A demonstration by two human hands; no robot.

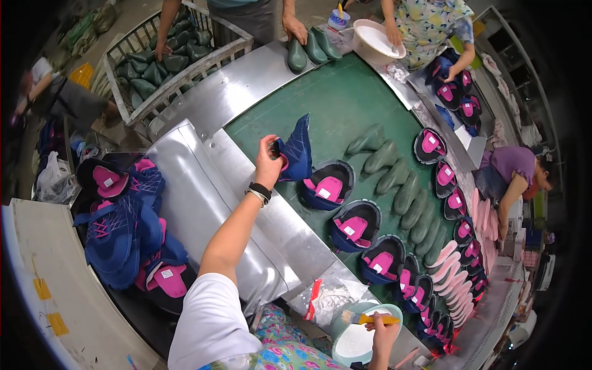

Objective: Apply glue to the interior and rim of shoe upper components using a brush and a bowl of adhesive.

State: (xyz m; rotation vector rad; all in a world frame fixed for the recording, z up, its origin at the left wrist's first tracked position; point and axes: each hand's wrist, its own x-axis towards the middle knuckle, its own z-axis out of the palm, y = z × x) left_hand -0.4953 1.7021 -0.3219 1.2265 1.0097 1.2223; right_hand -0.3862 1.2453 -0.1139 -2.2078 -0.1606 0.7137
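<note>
My left hand (269,161) grips a blue shoe upper (297,151) with pink lining, held tilted over the near edge of the green belt (277,105). Below and to the right, my right hand (383,333) is closed on a brush (370,319) with a yellow handle and pale bristles. The brush is over a light green bowl (398,316) of white liquid. Beside the held upper, a row of blue uppers (327,186) with pink linings runs along the belt. Green shoe lasts (394,176) lie in a line behind them.
A heap of blue uppers (120,237) lies at my left, past a curved metal sheet (203,179). At the far side, another person's hands (295,28) are at a crate (123,111) of lasts and the belt end. Pinkish soles (453,283) line the right. A co-worker handles a white basin (364,49).
</note>
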